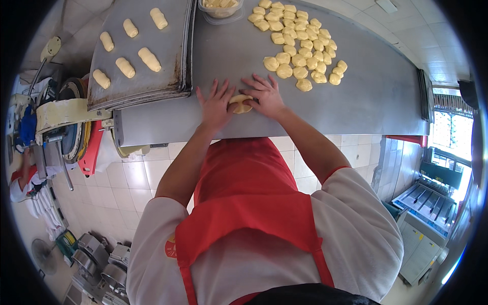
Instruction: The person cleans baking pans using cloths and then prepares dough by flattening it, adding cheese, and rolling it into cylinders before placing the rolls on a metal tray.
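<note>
A flattened piece of pale yellow dough (pixel 241 105) lies on the steel worktable (pixel 223 56) near its front edge, between my hands. My left hand (pixel 215 104) rests at its left side with fingers spread forward and the thumb on the dough. On the other side, my right hand (pixel 266 95) has its fingers stretched out toward the far left, its thumb also touching the dough. Parts of the dough are hidden under the thumbs. Ahead and to the right sits a large cluster of small dough pieces (pixel 299 60), the nearest just beyond my right hand.
To the left, a stack of dark baking trays (pixel 114 51) carries several rolled dough pieces (pixel 149 59). A plastic tub (pixel 220 10) with pale contents stands at the far side. Machinery (pixel 76 114) and another person's arm (pixel 24 168) show at the far left.
</note>
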A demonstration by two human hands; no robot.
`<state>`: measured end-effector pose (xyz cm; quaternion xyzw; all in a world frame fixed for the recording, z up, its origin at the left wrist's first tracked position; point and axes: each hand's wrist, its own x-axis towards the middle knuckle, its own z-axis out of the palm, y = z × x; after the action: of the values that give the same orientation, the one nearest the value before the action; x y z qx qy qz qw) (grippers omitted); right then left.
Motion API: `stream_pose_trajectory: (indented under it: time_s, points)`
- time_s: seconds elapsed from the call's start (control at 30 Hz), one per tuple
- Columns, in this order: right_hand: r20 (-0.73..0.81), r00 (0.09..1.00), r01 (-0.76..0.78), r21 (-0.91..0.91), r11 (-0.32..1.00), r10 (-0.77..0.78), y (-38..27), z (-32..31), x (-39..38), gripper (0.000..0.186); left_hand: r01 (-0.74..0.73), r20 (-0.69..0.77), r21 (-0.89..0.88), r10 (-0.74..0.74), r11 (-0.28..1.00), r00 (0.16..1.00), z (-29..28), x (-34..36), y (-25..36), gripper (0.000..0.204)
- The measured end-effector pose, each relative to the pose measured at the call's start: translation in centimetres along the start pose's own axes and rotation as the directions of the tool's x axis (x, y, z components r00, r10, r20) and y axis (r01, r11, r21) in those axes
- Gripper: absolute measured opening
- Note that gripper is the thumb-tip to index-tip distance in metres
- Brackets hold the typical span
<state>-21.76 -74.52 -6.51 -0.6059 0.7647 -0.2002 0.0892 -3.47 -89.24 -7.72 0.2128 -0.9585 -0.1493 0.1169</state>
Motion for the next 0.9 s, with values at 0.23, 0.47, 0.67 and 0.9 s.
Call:
stream_pose_trajectory:
  time_s: [0.23, 0.47, 0.67, 0.9]
  points:
    - [-0.013, 0.999, -0.048, 0.058, 0.997, 0.049, 0.0, -0.2, -0.6, 0.041, -0.059, 0.019, -0.050, 0.060, 0.997, 0.998, 0.1, 0.0, 0.1, 0.061]
    - [0.059, 0.995, -0.084, 0.067, 0.994, 0.080, 0.3, -0.6, -1.1, 0.050, -0.108, 0.139, -0.017, 0.110, 0.994, 0.984, -0.2, 0.4, 0.2, 0.057]
    - [0.132, 0.991, 0.008, 0.031, 0.999, -0.012, 0.5, 0.3, -1.8, 0.053, -0.118, 0.021, -0.043, 0.119, 0.992, 0.993, 0.2, -1.4, -0.5, 0.043]
    - [0.060, 0.998, -0.004, -0.057, 0.998, 0.008, -0.5, 0.7, -1.9, 0.053, -0.088, -0.141, -0.025, 0.083, 0.996, 0.986, 3.2, -1.6, -1.1, 0.056]
